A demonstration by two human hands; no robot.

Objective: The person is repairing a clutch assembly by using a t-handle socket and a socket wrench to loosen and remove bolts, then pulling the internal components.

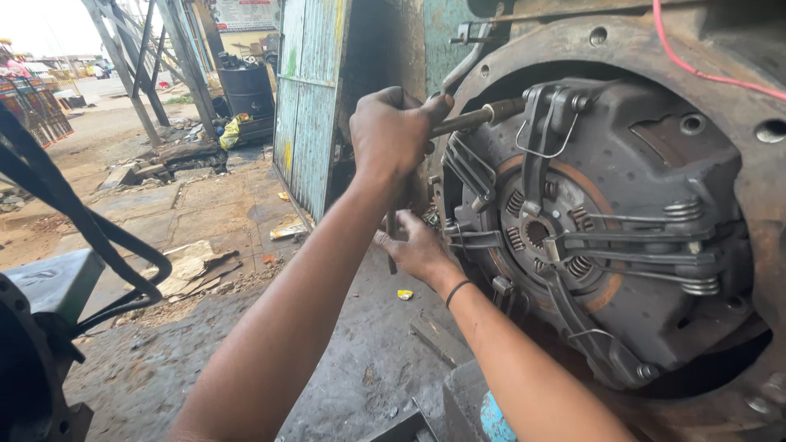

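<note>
A large grey clutch pressure plate (647, 245) with springs and release levers sits bolted inside a rusty round housing (761, 196). My left hand (393, 131) is closed around a long metal bar (483, 115) that reaches to a lever at the top of the plate. Lower down, my right hand (413, 250), with a black band on the wrist, grips a thin dark tool (391, 245) at the plate's left edge. What the tool's tip sits on is hidden by the hand.
A red wire (696, 69) runs over the housing. Behind my hands stands a blue-green corrugated door (311, 98). Black hoses (82, 221) and a grey machine part (49, 286) are at left. Rubble and scraps lie on the dirty concrete floor (327, 360).
</note>
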